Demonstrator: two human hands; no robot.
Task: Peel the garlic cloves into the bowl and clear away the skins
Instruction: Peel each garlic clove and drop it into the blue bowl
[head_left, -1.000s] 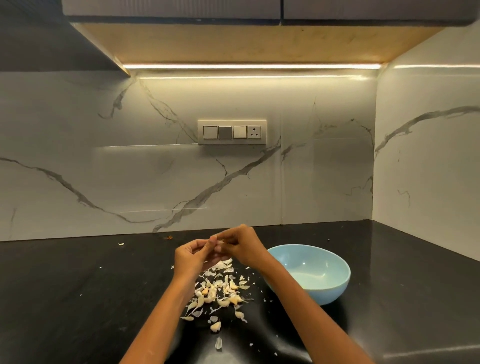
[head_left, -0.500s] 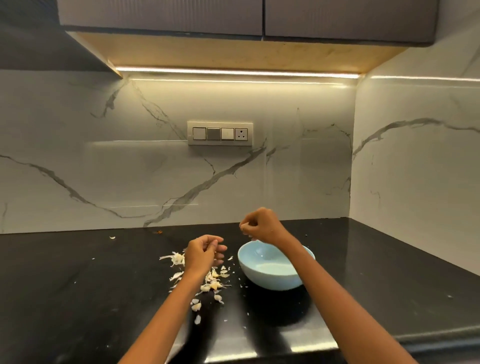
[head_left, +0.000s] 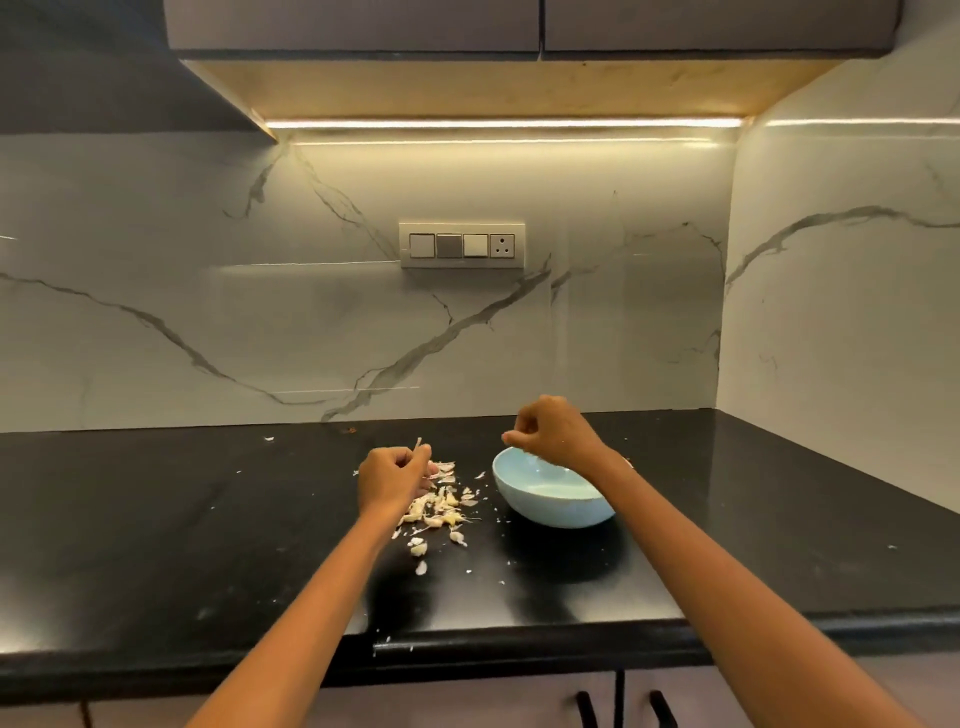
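Head view: garlic cloves and skins (head_left: 434, 512) lie scattered on the black countertop (head_left: 156, 519), just left of the light blue bowl (head_left: 550, 499). The left hand (head_left: 392, 478) hovers over the pile's far edge, fingers curled, pinching a thin strip of skin (head_left: 418, 445) that sticks up. The right hand (head_left: 553, 434) hangs above the bowl's far rim with fingers curled together; whether it holds a clove cannot be told. A switch panel (head_left: 461, 245) sits on the marble wall behind.
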